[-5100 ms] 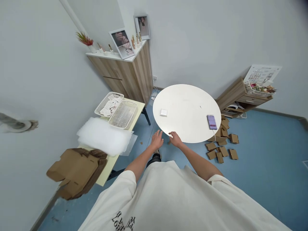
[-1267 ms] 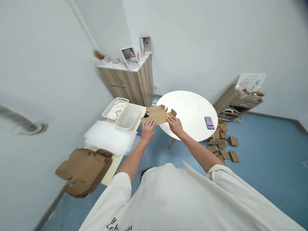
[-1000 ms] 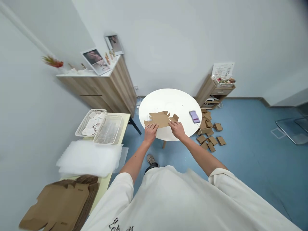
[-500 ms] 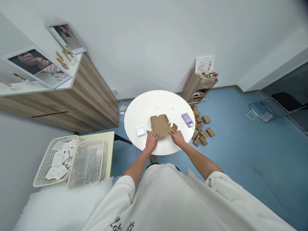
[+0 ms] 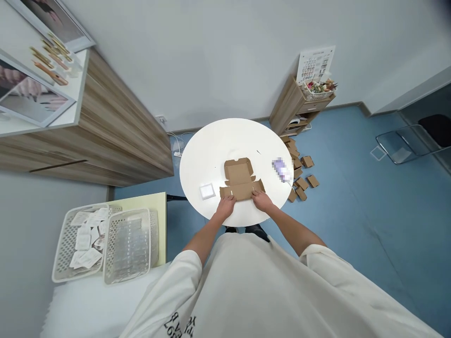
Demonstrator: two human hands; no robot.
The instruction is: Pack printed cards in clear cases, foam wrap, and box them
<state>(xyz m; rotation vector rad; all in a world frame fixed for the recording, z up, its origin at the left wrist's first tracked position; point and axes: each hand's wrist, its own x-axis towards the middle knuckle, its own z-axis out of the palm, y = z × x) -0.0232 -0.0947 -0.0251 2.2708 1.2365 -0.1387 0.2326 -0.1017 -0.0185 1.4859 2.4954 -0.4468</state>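
A brown cardboard box (image 5: 239, 174), partly unfolded, lies on the round white table (image 5: 211, 141). Its lid panel with a small notch points away from me, and side flaps stick out left and right. Two short light slots show in the near panel, close to my fingers. My left hand (image 5: 226, 205) is closed on the near left edge of the cardboard. At the near right corner, my right hand (image 5: 261, 200) grips the same panel. A small white square box (image 5: 207, 191) lies left of the cardboard, touched by neither hand.
A blurred purple object (image 5: 281, 169) with a cable lies at the table's right. Several small brown boxes (image 5: 302, 183) are on the floor beyond it. White baskets (image 5: 127, 244) with packets stand on a side table at left. A wooden cabinet (image 5: 130, 122) is behind them.
My head view has shifted. The near panel of the cardboard has been folded along a crease, so its two slots now show. Both hands remain at its near edge.
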